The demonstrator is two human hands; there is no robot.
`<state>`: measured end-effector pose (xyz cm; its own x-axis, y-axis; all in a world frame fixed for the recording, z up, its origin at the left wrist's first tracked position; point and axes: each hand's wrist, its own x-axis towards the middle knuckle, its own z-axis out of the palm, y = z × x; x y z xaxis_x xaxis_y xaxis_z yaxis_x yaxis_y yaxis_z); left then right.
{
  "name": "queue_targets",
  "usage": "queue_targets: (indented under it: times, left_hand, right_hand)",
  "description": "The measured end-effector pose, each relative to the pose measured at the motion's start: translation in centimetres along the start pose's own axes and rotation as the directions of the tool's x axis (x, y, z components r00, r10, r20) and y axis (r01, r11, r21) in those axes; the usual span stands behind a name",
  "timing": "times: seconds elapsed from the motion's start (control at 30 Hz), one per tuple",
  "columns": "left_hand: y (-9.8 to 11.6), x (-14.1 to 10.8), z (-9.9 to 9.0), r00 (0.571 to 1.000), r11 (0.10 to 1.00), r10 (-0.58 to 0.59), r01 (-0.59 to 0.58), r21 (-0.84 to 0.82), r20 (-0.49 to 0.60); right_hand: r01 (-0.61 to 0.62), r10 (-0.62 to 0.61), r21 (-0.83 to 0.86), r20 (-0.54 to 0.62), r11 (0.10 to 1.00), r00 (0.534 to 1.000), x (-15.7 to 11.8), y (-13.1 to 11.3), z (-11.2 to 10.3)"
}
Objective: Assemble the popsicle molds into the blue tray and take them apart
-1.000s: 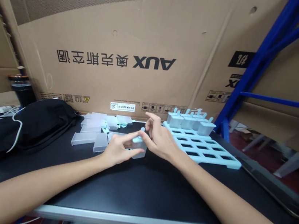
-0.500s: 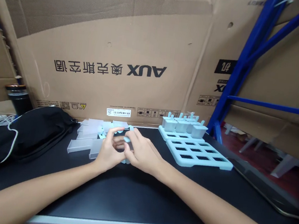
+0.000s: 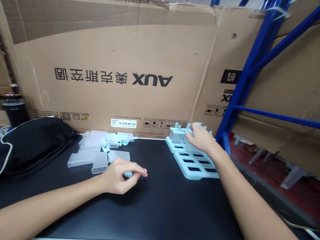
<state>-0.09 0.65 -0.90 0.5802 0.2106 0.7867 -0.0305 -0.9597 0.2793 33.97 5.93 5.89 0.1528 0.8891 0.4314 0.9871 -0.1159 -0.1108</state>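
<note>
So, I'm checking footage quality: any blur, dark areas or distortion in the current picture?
Head view: blurry darkness fills the upper right corner; right hand looks slightly soft; large carton lettering is legible; blue post leans, possibly lens distortion.

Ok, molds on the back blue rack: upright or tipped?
Upright, those in view: the molds left of the right hand stand on the rack, sticks up. Any the hand hides: cannot tell.

Two hands [image 3: 123, 176], two racks [image 3: 192, 174]

Beyond the left fingers [image 3: 136, 167], the cardboard box [image 3: 112, 56] reads, upside-down, "AUX 奥克斯空调", "机", "300kg"; its white label [image 3: 123, 123], "KFR", "25".
</note>
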Motion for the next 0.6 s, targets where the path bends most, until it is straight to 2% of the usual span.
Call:
queue_targets:
  times: [0.07, 0.1, 0.27, 0.43, 0.6]
  left_hand:
    - [-0.1, -0.1, 0.1, 0.999, 0.999, 0.029, -0.03, 0.026, 0.027]
    - [-0.1, -0.1, 0.1, 0.998, 0.998, 0.041, -0.043, 0.041, 0.041]
    - [0.1, -0.1, 0.1, 0.989, 0.993, 0.09, -0.098, 0.065, 0.116]
    - [0.2, -0.1, -0.1, 0.966, 0.987, 0.044, -0.081, 0.139, 0.254]
    - [0.3, -0.1, -0.1, 0.929, 0.96, 0.035, -0.133, 0.246, 0.368]
  right_hand:
    - [-0.01, 0.018, -0.065, 0.122, 0.998, 0.992, 0.3, 1.2, 0.8]
    - [-0.015, 0.026, -0.081, 0.143, 0.997, 0.989, 0.3, 1.5, 1.1]
    - [-0.05, 0.061, -0.085, 0.121, 0.995, 0.991, 0.4, 1.8, 1.6]
    - [-0.023, 0.025, -0.019, 0.117, 1.0, 0.993, 0.4, 1.6, 2.4]
    - [-0.023, 0.029, -0.063, 0.099, 0.998, 0.995, 0.1, 1.3, 2.6]
